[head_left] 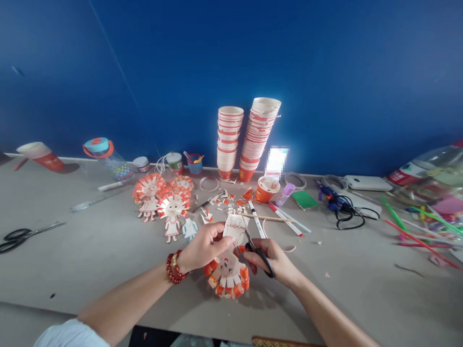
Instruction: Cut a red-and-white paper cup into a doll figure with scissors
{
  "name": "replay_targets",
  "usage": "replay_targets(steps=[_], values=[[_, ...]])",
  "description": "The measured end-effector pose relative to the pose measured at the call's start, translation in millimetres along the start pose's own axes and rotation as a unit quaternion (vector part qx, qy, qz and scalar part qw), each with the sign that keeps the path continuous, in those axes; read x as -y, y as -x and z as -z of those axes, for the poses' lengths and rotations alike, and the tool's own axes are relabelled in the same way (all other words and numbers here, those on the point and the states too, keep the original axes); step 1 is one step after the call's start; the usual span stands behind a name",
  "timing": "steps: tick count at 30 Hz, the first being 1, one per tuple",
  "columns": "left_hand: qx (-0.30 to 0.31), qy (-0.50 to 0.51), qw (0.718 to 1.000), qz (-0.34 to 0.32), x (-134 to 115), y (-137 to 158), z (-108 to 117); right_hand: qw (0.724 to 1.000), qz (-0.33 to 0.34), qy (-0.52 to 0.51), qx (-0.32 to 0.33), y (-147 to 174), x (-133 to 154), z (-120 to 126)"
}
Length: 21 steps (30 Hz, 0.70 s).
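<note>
My left hand [207,246] is closed on a white paper piece [234,228] with a dress drawn on it in dark and red lines. My right hand [272,262] grips black-handled scissors [261,256], whose blades are beside the paper's right edge; whether they touch it I cannot tell. Below both hands lies a paper-cup doll head [228,272] with a drawn face and curled orange strips around it. To the left are finished-looking paper dolls [172,208] with fringed orange-and-white heads and a small blue-outlined paper cutout [190,229].
Paper scraps [220,201] and markers [256,219] lie beyond my hands. Two tall stacks of paper cups [230,140] stand by the blue wall. Other scissors [31,235] lie at left. A glue gun [334,197] with a black cord and coloured sticks [421,243] are at right.
</note>
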<state>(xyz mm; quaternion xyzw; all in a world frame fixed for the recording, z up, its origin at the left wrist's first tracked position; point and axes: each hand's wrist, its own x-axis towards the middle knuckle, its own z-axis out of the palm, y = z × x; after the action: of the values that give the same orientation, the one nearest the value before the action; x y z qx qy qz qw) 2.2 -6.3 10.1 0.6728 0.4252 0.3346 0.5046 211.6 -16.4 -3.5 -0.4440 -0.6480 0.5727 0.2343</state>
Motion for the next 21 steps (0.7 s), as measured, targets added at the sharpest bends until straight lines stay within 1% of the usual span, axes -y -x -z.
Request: replay_targets(steps=[9,14,21], values=[[-0.005,0.001,1.000,-0.011,-0.5,0.0,0.2,1.000,-0.001,-0.005,0.007,-0.5,-2.5,0.3],[0.002,-0.002,1.000,-0.003,-1.7,-0.1,0.8,1.000,-0.011,-0.009,0.002,-0.3,-3.1,0.5],[0.004,0.018,1.000,0.002,-0.6,-1.5,3.2,1.000,-0.010,-0.011,0.002,-0.9,-9.4,1.6]])
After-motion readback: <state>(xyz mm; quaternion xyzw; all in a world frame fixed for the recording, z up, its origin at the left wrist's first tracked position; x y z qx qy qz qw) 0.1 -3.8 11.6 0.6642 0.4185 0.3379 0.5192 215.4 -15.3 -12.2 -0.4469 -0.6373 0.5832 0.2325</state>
